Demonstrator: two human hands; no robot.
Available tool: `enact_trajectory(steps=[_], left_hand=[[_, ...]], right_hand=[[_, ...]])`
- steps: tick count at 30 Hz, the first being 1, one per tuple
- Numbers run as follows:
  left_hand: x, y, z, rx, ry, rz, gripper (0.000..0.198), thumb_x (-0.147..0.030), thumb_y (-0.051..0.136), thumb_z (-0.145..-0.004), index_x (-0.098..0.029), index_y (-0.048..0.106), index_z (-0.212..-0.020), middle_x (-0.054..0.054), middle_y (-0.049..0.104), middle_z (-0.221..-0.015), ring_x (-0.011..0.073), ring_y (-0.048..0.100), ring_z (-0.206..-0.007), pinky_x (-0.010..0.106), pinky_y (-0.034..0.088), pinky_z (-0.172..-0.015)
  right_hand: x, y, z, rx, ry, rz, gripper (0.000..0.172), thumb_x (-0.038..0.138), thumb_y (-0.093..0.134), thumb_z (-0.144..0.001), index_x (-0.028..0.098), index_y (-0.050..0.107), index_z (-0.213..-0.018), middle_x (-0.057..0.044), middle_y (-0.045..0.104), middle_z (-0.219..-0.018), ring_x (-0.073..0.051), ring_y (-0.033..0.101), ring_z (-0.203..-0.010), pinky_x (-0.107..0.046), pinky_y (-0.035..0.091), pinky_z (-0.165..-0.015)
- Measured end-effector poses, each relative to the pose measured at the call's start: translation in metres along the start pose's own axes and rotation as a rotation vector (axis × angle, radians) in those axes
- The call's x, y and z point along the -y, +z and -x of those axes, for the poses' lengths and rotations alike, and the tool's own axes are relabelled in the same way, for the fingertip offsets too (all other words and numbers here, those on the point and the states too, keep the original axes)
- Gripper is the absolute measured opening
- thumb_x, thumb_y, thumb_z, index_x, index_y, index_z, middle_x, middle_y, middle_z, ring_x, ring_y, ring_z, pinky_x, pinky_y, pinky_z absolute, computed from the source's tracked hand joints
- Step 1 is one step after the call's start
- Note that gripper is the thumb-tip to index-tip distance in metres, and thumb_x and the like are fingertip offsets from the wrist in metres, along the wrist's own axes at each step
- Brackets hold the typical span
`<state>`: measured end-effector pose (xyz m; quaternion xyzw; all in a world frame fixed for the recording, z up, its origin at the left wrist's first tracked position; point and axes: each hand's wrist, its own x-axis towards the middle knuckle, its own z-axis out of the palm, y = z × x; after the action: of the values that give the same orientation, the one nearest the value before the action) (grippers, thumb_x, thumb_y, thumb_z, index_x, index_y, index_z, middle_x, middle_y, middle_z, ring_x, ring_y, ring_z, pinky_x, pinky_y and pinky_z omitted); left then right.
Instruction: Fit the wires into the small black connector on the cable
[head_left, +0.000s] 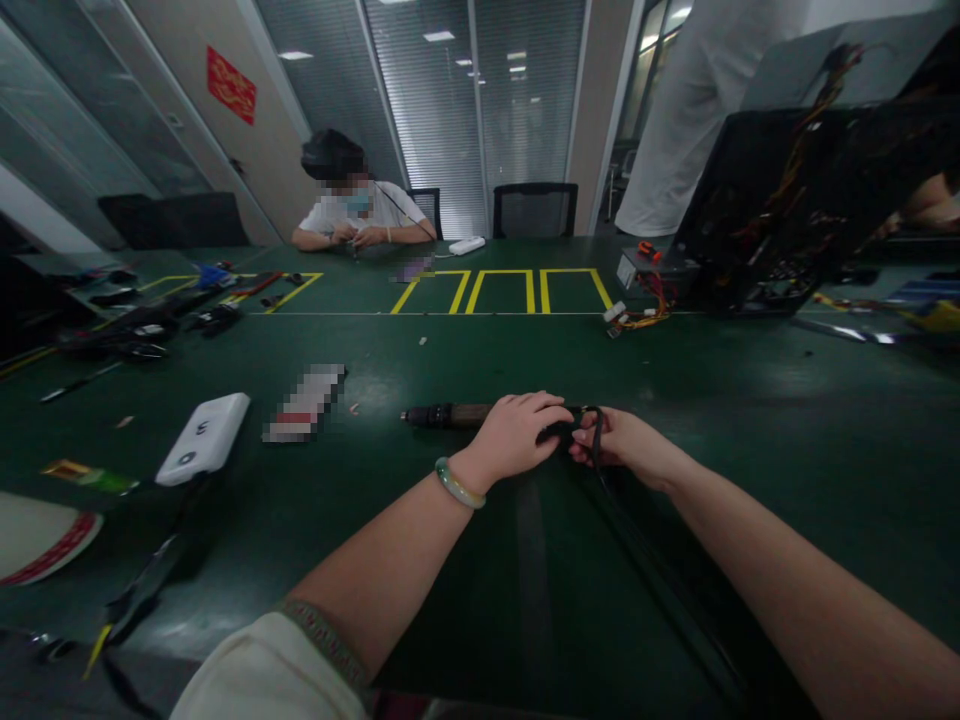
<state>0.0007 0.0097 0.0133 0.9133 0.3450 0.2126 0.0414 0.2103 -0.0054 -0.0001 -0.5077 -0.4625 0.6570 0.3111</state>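
Observation:
A dark electric screwdriver (442, 414) lies sideways on the green tabletop, its narrow tip pointing left. My left hand (519, 432) rests over its rear half with the fingers curled round the body. At the rear end, my right hand (626, 445) is closed, its fingertips pinching the black cable (652, 552) where it loops up. The cable runs from there down toward the table's near edge on the right. My palm and fingers hide most of the screwdriver's back part.
A white power bank (204, 438) with a cord lies left, near a blurred-out flat item (307, 403) and a white-and-red rimmed object (45, 540). An open computer case (780, 200) and power supply (654, 270) stand back right. Across the table sits a person (367, 215).

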Motion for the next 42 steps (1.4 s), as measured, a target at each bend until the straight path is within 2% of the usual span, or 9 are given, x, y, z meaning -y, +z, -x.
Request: enact_trajectory(steps=[8, 14, 16, 19, 25, 29, 32, 37, 42], left_hand=[[0.005, 0.001, 0.0, 0.019, 0.005, 0.021, 0.01, -0.027, 0.057, -0.093, -0.027, 0.067, -0.098, -0.002, 0.057, -0.132, 0.023, 0.048, -0.127, 0.042, 0.044, -0.098], [0.005, 0.0, -0.002, 0.012, -0.032, 0.031, 0.008, -0.024, 0.058, -0.093, -0.025, 0.064, -0.099, -0.002, 0.059, -0.13, 0.0205, 0.053, -0.123, 0.041, 0.045, -0.098], [0.005, 0.001, -0.002, 0.006, -0.03, 0.042, 0.008, -0.023, 0.057, -0.093, -0.024, 0.063, -0.099, -0.002, 0.06, -0.13, 0.0198, 0.053, -0.122, 0.04, 0.046, -0.099], [0.006, 0.001, -0.002, -0.003, -0.025, 0.056, 0.007, -0.023, 0.058, -0.093, -0.023, 0.063, -0.097, -0.002, 0.06, -0.129, 0.0201, 0.054, -0.122, 0.04, 0.046, -0.1], [0.007, 0.001, -0.001, -0.003, 0.002, 0.074, 0.007, -0.025, 0.058, -0.093, -0.023, 0.064, -0.096, 0.0, 0.061, -0.128, 0.0201, 0.055, -0.119, 0.041, 0.046, -0.099], [0.007, -0.001, -0.004, -0.002, -0.007, 0.082, 0.007, -0.024, 0.058, -0.093, -0.022, 0.064, -0.096, 0.0, 0.063, -0.124, 0.0183, 0.058, -0.113, 0.039, 0.047, -0.095], [0.004, -0.002, -0.005, 0.011, -0.008, 0.057, 0.009, -0.025, 0.057, -0.094, -0.022, 0.065, -0.098, 0.001, 0.063, -0.123, 0.0189, 0.059, -0.11, 0.039, 0.047, -0.094], [0.0, -0.005, -0.005, 0.031, -0.02, 0.014, 0.012, -0.025, 0.055, -0.094, -0.024, 0.064, -0.101, 0.002, 0.061, -0.123, 0.0203, 0.059, -0.109, 0.039, 0.048, -0.091], [0.001, -0.003, -0.005, 0.018, -0.036, 0.008, 0.01, -0.025, 0.055, -0.094, -0.023, 0.064, -0.099, 0.002, 0.062, -0.119, 0.0205, 0.059, -0.106, 0.039, 0.048, -0.091]], right_hand=[[0.02, 0.003, 0.015, 0.002, 0.083, 0.027, 0.026, 0.033, 0.065, -0.087, 0.018, 0.051, -0.102, -0.009, 0.073, -0.091, -0.017, 0.07, -0.077, -0.026, 0.054, -0.066], [0.035, 0.008, 0.049, -0.147, 0.138, 0.684, 0.065, 0.062, 0.057, -0.084, 0.016, 0.043, -0.128, -0.015, 0.072, -0.088, -0.029, 0.07, -0.071, -0.035, 0.052, -0.059], [0.033, 0.018, 0.06, -0.23, 0.032, 0.99, 0.082, 0.053, 0.075, -0.071, 0.014, 0.039, -0.134, -0.016, 0.072, -0.09, -0.034, 0.07, -0.078, -0.037, 0.051, -0.062], [0.031, 0.03, 0.071, -0.33, -0.091, 1.205, 0.076, 0.033, 0.07, -0.079, 0.013, 0.032, -0.141, -0.015, 0.071, -0.088, -0.033, 0.07, -0.078, -0.037, 0.048, -0.066], [0.042, 0.005, 0.062, -0.353, -0.189, 1.037, 0.069, 0.029, 0.06, -0.086, 0.018, 0.025, -0.146, -0.006, 0.072, -0.08, -0.027, 0.069, -0.079, -0.033, 0.048, -0.068], [0.037, -0.018, 0.037, -0.179, -0.05, 0.626, 0.067, 0.032, 0.06, -0.087, 0.024, 0.023, -0.143, -0.002, 0.072, -0.079, -0.02, 0.069, -0.069, -0.027, 0.051, -0.06], [0.026, -0.016, 0.025, -0.148, 0.005, 0.645, 0.063, 0.028, 0.057, -0.089, 0.025, 0.024, -0.142, 0.0, 0.069, -0.075, -0.019, 0.068, -0.065, -0.028, 0.051, -0.059], [0.017, 0.009, 0.029, -0.488, -0.48, 1.366, 0.028, 0.024, 0.062, -0.086, 0.024, 0.061, -0.115, -0.012, 0.06, -0.104, -0.03, 0.06, -0.095, -0.041, 0.049, -0.08], [0.024, 0.02, 0.035, -0.53, -0.697, 1.602, 0.008, 0.026, 0.065, -0.086, 0.02, 0.07, -0.089, -0.014, 0.054, -0.118, -0.035, 0.051, -0.111, -0.049, 0.041, -0.094]])
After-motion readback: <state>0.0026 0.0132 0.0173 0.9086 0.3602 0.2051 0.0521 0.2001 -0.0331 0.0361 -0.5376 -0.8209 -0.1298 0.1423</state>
